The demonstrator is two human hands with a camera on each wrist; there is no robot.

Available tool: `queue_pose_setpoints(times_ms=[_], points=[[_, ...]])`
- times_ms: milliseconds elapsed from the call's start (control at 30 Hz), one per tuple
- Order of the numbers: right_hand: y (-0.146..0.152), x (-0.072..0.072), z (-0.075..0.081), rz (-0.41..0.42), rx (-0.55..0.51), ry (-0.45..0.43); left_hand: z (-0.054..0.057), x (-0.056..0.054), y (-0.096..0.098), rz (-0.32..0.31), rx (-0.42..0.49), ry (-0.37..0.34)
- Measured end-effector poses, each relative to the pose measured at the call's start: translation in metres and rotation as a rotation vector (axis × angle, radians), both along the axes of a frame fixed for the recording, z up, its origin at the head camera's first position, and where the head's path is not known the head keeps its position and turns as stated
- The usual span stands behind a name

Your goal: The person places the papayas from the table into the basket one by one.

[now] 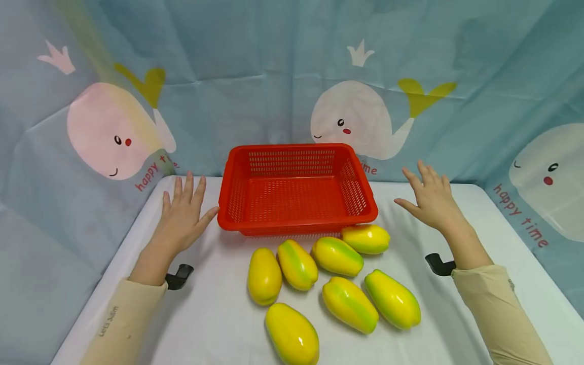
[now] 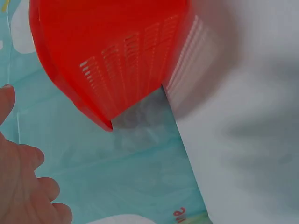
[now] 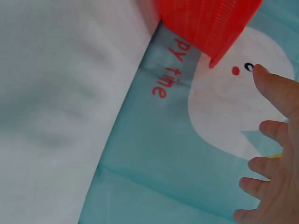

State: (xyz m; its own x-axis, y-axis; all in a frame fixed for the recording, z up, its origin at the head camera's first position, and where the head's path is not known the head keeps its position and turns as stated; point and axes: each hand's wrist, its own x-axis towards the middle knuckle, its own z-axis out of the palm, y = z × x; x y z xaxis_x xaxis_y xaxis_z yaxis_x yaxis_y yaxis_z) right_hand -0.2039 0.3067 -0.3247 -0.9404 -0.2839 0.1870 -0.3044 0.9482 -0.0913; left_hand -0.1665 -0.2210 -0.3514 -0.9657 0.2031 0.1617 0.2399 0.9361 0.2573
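Observation:
A red perforated plastic basket (image 1: 292, 197) stands at the back of the white table with nothing inside. To its left my left hand (image 1: 181, 215) has its fingers spread; the thumb tip is close to the rim, and whether they touch I cannot tell. On the far side my right hand (image 1: 431, 197), fingers also spread, holds nothing and is apart from the basket. Several glossy yellow-green fruits, papaya-like in shape, lie in front of the basket, among them one by its front right corner (image 1: 366, 239) and one nearest me (image 1: 292, 333). Both wrist views show straight fingers beside the basket wall.
A blue curtain (image 1: 255, 111) printed with whales hangs behind and beside the white table (image 1: 205, 314). Each wrist carries a black mount, one at the left wrist (image 1: 180, 277) and one at the right (image 1: 440, 265).

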Motion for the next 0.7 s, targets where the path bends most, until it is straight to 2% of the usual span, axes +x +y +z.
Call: queue_pose_setpoints(times_ms=[267, 467, 600, 700], points=[[0.0, -0.001, -0.004, 0.009, -0.009, 0.013, -0.003, -0.004, 0.011, -0.009, 0.012, -0.022], [-0.003, 0.003, -0.007, 0.022, -0.05, 0.014, -0.01, -0.002, 0.022, -0.03, -0.013, 0.001], [-0.006, 0.017, -0.008, 0.059, -0.162, 0.012, -0.016, 0.003, 0.029, -0.038, -0.026, 0.037], [-0.007, 0.038, -0.011, 0.09, -0.298, -0.037, -0.021, 0.005, 0.033, -0.037, 0.003, 0.054]])
